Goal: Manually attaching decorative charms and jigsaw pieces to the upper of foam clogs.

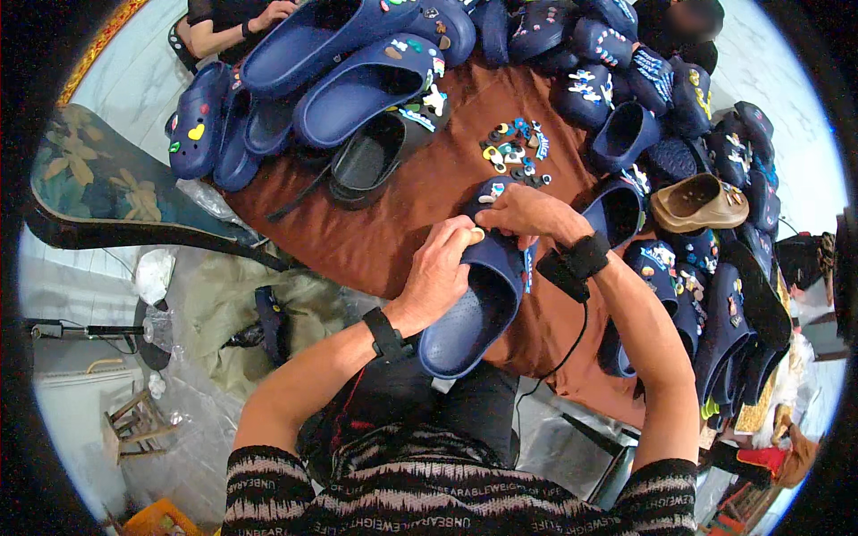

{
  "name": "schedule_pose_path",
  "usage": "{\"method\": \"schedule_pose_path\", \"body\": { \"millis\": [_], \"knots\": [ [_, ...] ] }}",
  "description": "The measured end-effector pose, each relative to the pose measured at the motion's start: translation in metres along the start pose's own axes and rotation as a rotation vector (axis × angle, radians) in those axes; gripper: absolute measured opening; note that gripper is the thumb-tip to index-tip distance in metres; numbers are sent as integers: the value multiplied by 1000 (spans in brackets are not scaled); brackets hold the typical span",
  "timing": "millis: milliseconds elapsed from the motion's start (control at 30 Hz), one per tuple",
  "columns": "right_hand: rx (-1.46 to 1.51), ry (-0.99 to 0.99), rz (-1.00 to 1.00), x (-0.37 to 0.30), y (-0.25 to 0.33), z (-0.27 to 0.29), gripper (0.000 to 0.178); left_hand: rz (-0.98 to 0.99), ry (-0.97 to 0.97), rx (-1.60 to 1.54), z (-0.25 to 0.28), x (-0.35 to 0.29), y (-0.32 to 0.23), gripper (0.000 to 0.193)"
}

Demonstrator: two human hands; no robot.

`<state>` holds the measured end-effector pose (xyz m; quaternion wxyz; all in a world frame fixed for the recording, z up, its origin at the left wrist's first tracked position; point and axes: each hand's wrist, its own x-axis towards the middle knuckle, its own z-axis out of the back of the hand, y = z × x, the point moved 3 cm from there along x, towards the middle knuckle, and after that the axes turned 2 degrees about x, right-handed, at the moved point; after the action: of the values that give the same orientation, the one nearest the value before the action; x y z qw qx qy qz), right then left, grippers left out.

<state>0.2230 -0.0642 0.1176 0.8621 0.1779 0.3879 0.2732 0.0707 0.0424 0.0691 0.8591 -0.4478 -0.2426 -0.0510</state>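
Observation:
A navy blue clog [472, 313] lies in front of me at the table's near edge, its heel toward my body and its toe pointing away. My left hand [444, 268] is closed on the left side of its upper. A small pale round piece [477, 235] shows at that hand's fingertips. My right hand [527, 214] bends over the toe, fingers curled against the top of the clog; what lies under them is hidden. Colourful charms [492, 191] show on the toe just beyond the right hand. A loose pile of small shoe charms [517, 152] lies past the clog.
Brown cloth [357, 246] covers the table. Blue clogs [362, 94] are heaped at the far left, with a black clog [368, 159] beside them. More decorated clogs [585, 94] and a tan clog [700, 204] crowd the right. Another person's hand [273, 15] appears at the far edge.

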Motion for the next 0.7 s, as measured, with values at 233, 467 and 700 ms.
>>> {"method": "schedule_pose_path", "body": {
  "millis": [233,467,700],
  "knots": [
    [-307,4,-49,7,7,0,50,-19,34,17,1,1,0,44],
    [-220,-66,-65,3,-9,0,49,9,39,20,2,3,-6,46],
    [468,-453,124,-20,-75,34,41,103,68,3,4,13,-19,52]
  ]
}}
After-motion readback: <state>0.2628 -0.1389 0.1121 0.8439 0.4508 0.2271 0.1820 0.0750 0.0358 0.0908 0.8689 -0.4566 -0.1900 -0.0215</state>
